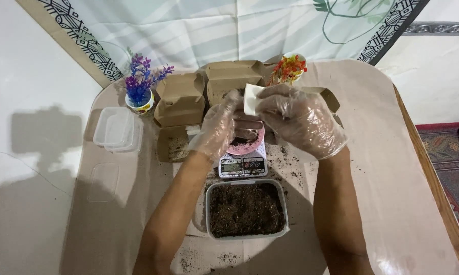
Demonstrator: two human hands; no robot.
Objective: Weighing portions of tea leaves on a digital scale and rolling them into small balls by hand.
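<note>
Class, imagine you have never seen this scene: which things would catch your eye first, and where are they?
Two hands in clear plastic gloves meet at the middle: the right hand pinches a small white packet, the left hand beside it, above a pink dish on a small scale. Nearest the camera sits a clear tub of dark soil. Purple flowers stand far left.

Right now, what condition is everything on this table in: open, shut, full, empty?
Left hand: gloved, fingers at the pink dish.
Right hand: gloved, pinching a small white packet.
Pink dish: on the scale, some dark material inside.
Scale: switched on, display lit.
Plastic tub: lidless, full of dark soil.
Cardboard boxes: some shut, one open.
Clear containers: empty, stacked.
</note>
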